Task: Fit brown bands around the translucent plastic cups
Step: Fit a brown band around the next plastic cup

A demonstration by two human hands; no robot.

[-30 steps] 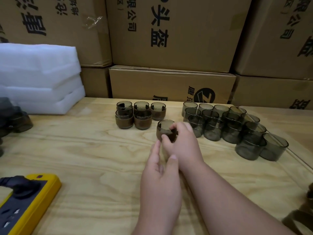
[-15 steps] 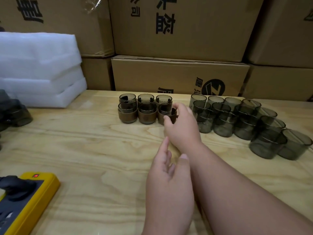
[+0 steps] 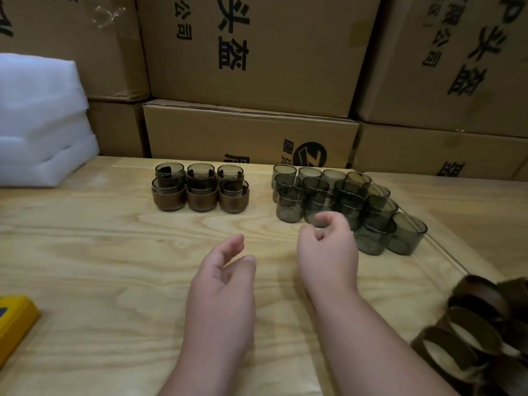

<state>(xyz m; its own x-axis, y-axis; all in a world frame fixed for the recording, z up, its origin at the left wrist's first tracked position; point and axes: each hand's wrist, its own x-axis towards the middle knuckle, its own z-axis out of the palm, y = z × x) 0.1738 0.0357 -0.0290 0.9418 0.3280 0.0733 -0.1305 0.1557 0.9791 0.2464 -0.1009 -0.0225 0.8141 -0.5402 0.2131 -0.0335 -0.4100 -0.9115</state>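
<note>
Several banded cups [image 3: 201, 187] stand in two rows at the back of the wooden table [image 3: 100, 252], each with a brown band round its lower half. To their right is a cluster of several bare translucent grey cups [image 3: 337, 195]. Loose brown bands [image 3: 474, 324] lie in a pile at the table's right edge. My right hand [image 3: 328, 250] hovers empty in front of the bare cups, fingers loosely curled. My left hand [image 3: 223, 278] hangs relaxed over the middle of the table, holding nothing.
Stacked cardboard boxes [image 3: 257, 67] form a wall behind the table. White foam sheets [image 3: 40, 124] are piled at the back left. A yellow power strip [image 3: 14, 324] lies at the left edge.
My right hand set the banded cup down at the right end of the front row, let go and drew back to the right. The camera view shifted right, and the band pile came into view.
</note>
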